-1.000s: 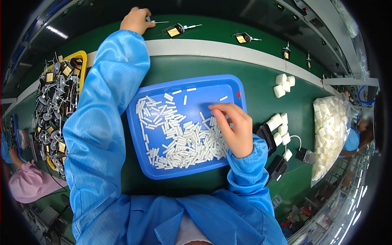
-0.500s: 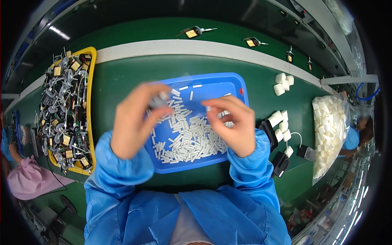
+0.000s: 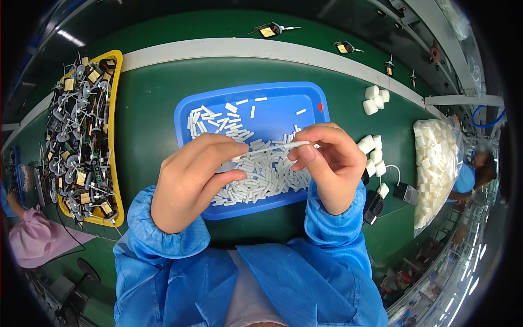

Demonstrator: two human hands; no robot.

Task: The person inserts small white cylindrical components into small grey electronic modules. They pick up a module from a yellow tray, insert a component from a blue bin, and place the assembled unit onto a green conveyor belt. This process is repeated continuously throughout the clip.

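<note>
Over the blue tray [image 3: 283, 111], my left hand [image 3: 190, 177] is closed around a small part with a thin whitish rod [image 3: 268, 149] pointing right. Most of that part is hidden behind the fingers; a bit of grey shows at its edge. My right hand [image 3: 333, 166] pinches a short white tube [image 3: 297, 144] between thumb and fingertips. The tube lines up with the rod's right end and seems to sit on it. Beneath both hands, many loose white tubes [image 3: 256, 188] are heaped in the tray.
Left stands a yellow bin [image 3: 116, 109] piled with wheeled, rodded assemblies [image 3: 81, 141]. Right are white foam-like blocks [image 3: 376, 101], a black adapter [image 3: 406, 193] and a clear bag of blocks [image 3: 433, 169]. Similar assemblies [image 3: 268, 30] lie beyond the pale rail [image 3: 245, 47].
My hands have come lower and closer together in the view. The rod now shows between them, with the white tube in my right fingers at its end.
</note>
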